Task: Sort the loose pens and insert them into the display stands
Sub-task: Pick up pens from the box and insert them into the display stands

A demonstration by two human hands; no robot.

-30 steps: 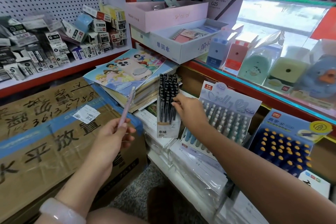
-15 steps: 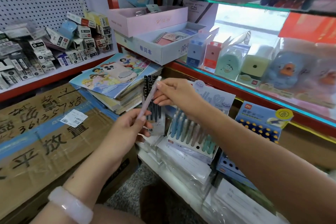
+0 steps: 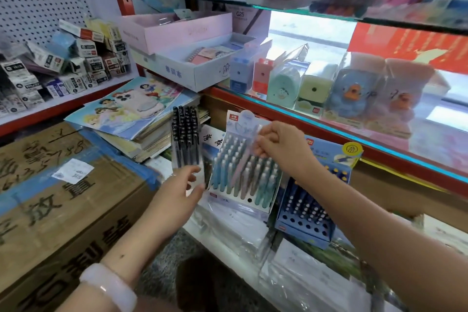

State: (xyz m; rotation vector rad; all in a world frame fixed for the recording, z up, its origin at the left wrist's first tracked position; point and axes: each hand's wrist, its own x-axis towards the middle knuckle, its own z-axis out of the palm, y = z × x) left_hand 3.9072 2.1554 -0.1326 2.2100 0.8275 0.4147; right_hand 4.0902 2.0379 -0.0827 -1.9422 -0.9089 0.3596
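From where I stand, three display stands line the low shelf: the black-pen stand [image 3: 186,139] looks packed, the pastel stand [image 3: 243,180] in the middle is nearly full with at least one hole showing in its front row, and the blue stand [image 3: 310,213] has many empty holes, so I'd judge the sorting unfinished. Her left hand [image 3: 181,185] hangs relaxed and empty beside the black pens, while her right hand [image 3: 281,145] pinches a single pink pen [image 3: 240,168], lowering it tip-first into the pastel rows.

Low shelf [image 3: 228,243]: plastic-wrapped packs under the right hand [image 3: 281,145].
On them: pastel pen stand [image 3: 243,180], blue stand [image 3: 311,218] beyond, black-pen stand [image 3: 186,139] above the left hand [image 3: 179,190], possibly leaning.
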